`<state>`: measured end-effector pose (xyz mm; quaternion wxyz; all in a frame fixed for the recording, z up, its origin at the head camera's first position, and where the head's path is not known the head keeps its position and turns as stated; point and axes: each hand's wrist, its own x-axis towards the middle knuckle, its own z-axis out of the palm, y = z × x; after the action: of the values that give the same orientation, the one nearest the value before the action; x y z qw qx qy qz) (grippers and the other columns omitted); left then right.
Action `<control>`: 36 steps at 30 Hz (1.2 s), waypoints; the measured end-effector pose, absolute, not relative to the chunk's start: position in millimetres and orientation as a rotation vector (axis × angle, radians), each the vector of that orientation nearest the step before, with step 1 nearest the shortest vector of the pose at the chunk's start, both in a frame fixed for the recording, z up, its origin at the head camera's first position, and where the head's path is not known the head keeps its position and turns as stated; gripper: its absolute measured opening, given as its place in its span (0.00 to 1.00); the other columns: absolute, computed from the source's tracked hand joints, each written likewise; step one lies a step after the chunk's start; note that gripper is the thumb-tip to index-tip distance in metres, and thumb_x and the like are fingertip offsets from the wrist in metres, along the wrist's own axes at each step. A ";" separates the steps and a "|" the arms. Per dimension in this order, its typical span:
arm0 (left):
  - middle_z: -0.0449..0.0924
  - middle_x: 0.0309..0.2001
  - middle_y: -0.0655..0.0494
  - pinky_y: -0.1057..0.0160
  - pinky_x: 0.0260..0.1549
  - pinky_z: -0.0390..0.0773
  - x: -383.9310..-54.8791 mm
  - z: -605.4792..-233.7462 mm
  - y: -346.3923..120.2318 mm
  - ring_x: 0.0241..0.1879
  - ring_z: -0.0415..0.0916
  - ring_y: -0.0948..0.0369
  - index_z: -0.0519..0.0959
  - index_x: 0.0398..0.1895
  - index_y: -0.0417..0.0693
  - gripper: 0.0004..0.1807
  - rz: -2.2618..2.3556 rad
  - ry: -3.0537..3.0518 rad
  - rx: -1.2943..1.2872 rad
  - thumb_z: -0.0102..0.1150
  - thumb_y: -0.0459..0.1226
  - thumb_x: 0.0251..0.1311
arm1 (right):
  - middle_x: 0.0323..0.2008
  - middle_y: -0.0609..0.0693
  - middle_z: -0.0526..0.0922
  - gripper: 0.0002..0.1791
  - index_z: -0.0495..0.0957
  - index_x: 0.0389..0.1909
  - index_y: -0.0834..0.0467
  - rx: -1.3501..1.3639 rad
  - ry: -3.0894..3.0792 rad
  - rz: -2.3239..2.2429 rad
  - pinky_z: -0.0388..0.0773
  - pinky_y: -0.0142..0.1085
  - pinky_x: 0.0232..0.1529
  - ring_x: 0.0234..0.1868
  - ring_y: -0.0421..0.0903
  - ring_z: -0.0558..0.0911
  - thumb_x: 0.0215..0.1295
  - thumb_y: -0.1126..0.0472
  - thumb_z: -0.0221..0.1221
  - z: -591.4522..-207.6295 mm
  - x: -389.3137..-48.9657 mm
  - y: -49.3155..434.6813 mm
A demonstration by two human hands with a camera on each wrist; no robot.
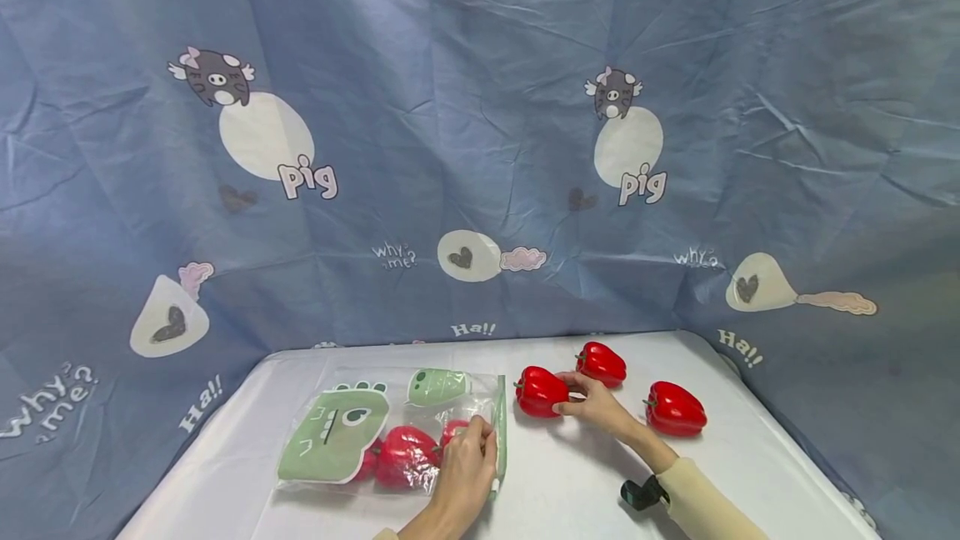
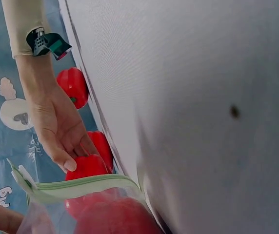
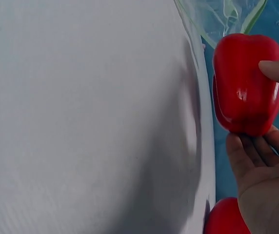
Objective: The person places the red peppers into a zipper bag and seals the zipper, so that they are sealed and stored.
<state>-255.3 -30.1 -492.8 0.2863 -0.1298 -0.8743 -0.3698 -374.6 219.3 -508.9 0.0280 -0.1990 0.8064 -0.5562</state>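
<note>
"Fingers of the left hand (image 1: 467, 467), how are they?"

"From my remote seat I see them pinch the clear bag (image 1: 333, 436) near its green edge (image 1: 502, 411); red peppers (image 1: 405, 458) lie inside."

"And the right hand (image 1: 600, 408)?"

"Its fingers grip one red pepper (image 1: 540, 392), right of the bag. A loose pepper (image 1: 602, 364) lies farther, another pepper (image 1: 676, 409) at right."

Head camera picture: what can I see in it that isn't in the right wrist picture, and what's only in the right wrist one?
Only the head view shows the left hand, the red peppers inside the clear bag, and the pig drawings. Only the right wrist view gives a close look at the palm side of the right hand. Both show that hand holding a pepper, another loose pepper, some bag, white tabletop and blue cloth.
</note>
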 end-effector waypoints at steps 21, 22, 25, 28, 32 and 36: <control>0.75 0.18 0.62 0.72 0.19 0.68 -255.7 -492.9 -30.1 0.20 0.68 0.71 0.75 0.27 0.47 0.07 -0.993 -2.332 -0.358 0.61 0.28 0.55 | 0.56 0.61 0.78 0.30 0.70 0.60 0.66 -0.790 2.418 -1.563 0.77 0.40 0.54 0.56 0.56 0.78 0.57 0.62 0.65 -517.9 -367.8 197.8; 0.75 0.18 0.62 0.72 0.19 0.68 -255.5 -492.8 -30.2 0.20 0.68 0.71 0.75 0.27 0.47 0.07 -0.996 -2.337 -0.356 0.61 0.28 0.55 | 0.56 0.61 0.78 0.30 0.70 0.60 0.65 -0.790 2.416 -1.564 0.77 0.40 0.54 0.56 0.56 0.78 0.56 0.62 0.66 -518.5 -368.1 196.8; 0.75 0.19 0.61 0.72 0.20 0.69 -255.6 -492.4 -30.1 0.20 0.68 0.71 0.75 0.27 0.47 0.06 -1.002 -2.349 -0.354 0.61 0.28 0.56 | 0.56 0.60 0.78 0.30 0.71 0.60 0.65 -0.781 2.403 -1.574 0.77 0.39 0.54 0.56 0.55 0.79 0.57 0.62 0.66 -519.1 -368.2 193.4; 0.76 0.20 0.61 0.71 0.21 0.70 -255.8 -491.9 -29.6 0.21 0.70 0.70 0.75 0.28 0.47 0.06 -1.006 -2.360 -0.353 0.61 0.29 0.57 | 0.55 0.60 0.78 0.30 0.71 0.60 0.64 -0.776 2.401 -1.573 0.78 0.38 0.53 0.55 0.55 0.79 0.57 0.62 0.66 -517.9 -366.7 189.1; 0.79 0.22 0.58 0.69 0.22 0.72 -255.7 -492.2 -29.2 0.23 0.73 0.67 0.75 0.29 0.45 0.05 -1.011 -2.360 -0.366 0.61 0.28 0.57 | 0.55 0.61 0.79 0.30 0.71 0.60 0.65 -0.774 2.423 -1.564 0.78 0.39 0.52 0.55 0.56 0.79 0.57 0.61 0.66 -517.6 -365.8 182.1; 0.79 0.23 0.58 0.68 0.24 0.73 -254.9 -492.8 -29.3 0.24 0.75 0.66 0.75 0.29 0.45 0.05 -1.003 -2.375 -0.372 0.61 0.28 0.57 | 0.55 0.63 0.78 0.30 0.70 0.60 0.67 -0.763 2.438 -1.569 0.78 0.42 0.52 0.55 0.59 0.78 0.57 0.63 0.66 -516.9 -364.0 173.5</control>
<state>-254.9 -29.3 -492.8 0.2654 -0.1378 -0.8791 -0.3713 -364.0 173.5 -516.9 0.0715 -0.2540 0.8112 -0.5219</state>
